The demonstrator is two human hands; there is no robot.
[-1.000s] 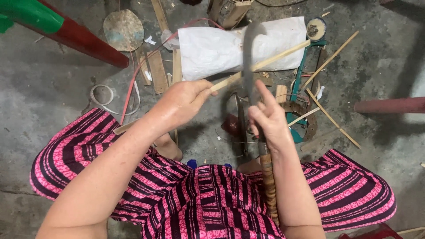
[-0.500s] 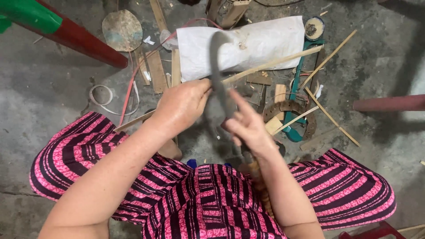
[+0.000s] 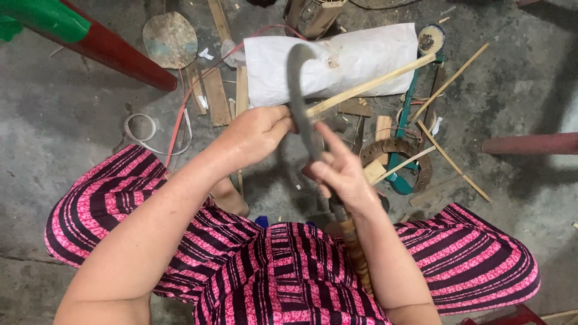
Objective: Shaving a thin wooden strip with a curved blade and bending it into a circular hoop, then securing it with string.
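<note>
Bamboo is what the left hand (image 3: 256, 135) holds: a long pale bamboo strip (image 3: 367, 87) that points up and to the right, over a white sack (image 3: 361, 57) on the grey floor (image 3: 72, 120). The fingers of this hand are closed tight around the near end of the strip.

The right hand (image 3: 340, 174) holds a dark curved knife (image 3: 298, 96). Its lower fingers wrap the handle, and one finger sticks out straight. The knife stands up, with its hooked tip near the sack. Its blade touches the strip just beside the left hand.

The strip looks thin and smooth, so some cutting seems done. The blade is close to the held end, so most of the length may be left to shave, but I cannot tell for sure. More thin sticks (image 3: 448, 150) lie on the floor to the right, near a round woven ring (image 3: 394, 147). These look finished or waiting; I cannot tell which.
</note>
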